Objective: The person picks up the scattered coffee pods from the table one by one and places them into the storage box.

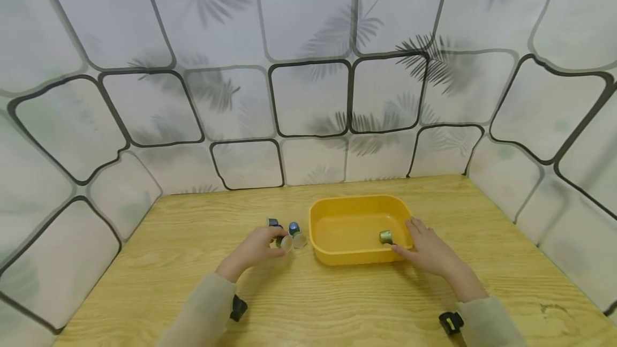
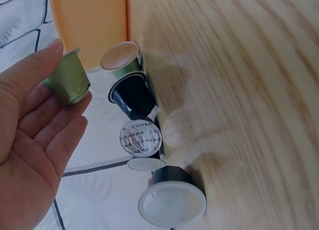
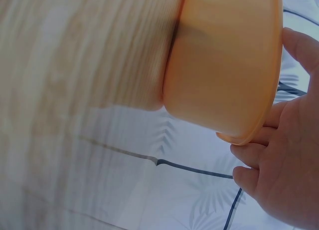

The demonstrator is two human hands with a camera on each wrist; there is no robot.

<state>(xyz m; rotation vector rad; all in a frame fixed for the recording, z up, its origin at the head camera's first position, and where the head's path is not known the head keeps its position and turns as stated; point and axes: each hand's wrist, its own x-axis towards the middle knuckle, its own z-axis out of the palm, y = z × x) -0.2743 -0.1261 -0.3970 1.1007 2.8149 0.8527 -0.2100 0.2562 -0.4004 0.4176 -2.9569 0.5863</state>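
My left hand [image 1: 255, 250] pinches a green coffee capsule [image 2: 69, 80] between thumb and fingers, just above the table. Close beside it stands a group of capsules: a green one with a pale lid [image 2: 120, 59], a dark one [image 2: 133, 96], one with a printed lid [image 2: 141, 138] and one with a broad white lid [image 2: 172, 204]. A blue-topped capsule [image 1: 294, 227] shows behind them in the head view. My right hand [image 1: 431, 250] holds the rim of a yellow plastic tray [image 1: 332, 257] at its right front corner. One green capsule [image 1: 385, 236] lies inside the tray.
The wooden table [image 1: 337, 304] carries the tray right of centre, with the loose capsules just left of it. Patterned fabric [image 1: 308, 100] walls off the back and both sides.
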